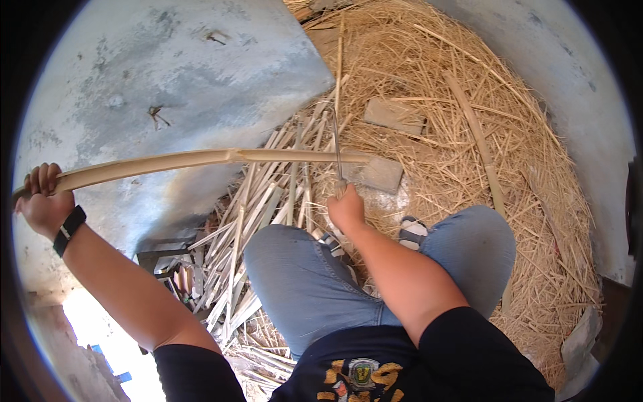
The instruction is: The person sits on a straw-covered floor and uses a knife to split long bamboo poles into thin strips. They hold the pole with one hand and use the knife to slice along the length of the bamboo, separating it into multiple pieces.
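Observation:
My left hand (45, 201) is closed around one end of a long split bamboo pole (161, 165), hollow side showing, raised out at the far left. The pole stretches to the right, and its other end lies at a flat stone block (382, 175) on the floor. My right hand (347, 209) grips the handle of a knife (337, 144) with a long thin blade. The blade points away from me and crosses the pole near that end. Whether the edge touches the bamboo or passes above it, I cannot tell.
Thin bamboo strips (244, 228) lie heaped left of my knees. Shavings (429, 67) cover the floor ahead and right, around a second block (394, 115) and another bamboo length (477, 134). A bluish wall (201, 80) stands at the left, another wall (569, 87) at the right.

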`<state>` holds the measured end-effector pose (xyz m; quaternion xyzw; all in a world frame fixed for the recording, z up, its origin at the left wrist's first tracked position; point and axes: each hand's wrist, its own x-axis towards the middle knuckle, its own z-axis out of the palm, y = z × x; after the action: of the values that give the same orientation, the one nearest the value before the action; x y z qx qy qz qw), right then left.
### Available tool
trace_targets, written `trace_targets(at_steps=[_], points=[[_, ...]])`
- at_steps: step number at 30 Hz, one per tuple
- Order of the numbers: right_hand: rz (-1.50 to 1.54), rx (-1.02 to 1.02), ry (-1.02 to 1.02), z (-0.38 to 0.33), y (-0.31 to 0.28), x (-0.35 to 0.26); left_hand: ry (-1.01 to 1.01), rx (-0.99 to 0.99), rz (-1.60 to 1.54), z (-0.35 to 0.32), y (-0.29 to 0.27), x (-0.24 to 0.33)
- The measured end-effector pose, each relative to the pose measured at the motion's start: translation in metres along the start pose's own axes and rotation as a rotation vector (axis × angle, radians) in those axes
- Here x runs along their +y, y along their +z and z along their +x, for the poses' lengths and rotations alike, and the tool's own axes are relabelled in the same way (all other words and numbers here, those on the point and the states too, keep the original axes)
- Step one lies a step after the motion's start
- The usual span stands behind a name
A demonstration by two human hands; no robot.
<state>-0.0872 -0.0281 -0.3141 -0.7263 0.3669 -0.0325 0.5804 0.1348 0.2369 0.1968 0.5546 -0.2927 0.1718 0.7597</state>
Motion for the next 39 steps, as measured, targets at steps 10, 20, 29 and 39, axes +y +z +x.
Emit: trace_targets(at_steps=[10,20,29,39], points=[[-0.016,-0.476,-0.494,-0.024,-0.073,-0.153,-0.015,0.047,0.058,-0.003,0.006,0.006],[0.107,-0.412,-0.355,-0.059,-0.062,-0.145,0.136,0.413,0.301,-0.04,0.142,-0.008],[0.194,-0.282,-0.484,-0.05,-0.073,-0.135,0.151,0.332,0.301,-0.038,0.153,-0.002],[0.21,-0.406,-0.458,-0.057,-0.109,-0.166,0.322,0.469,0.53,-0.043,0.183,-0.02]])
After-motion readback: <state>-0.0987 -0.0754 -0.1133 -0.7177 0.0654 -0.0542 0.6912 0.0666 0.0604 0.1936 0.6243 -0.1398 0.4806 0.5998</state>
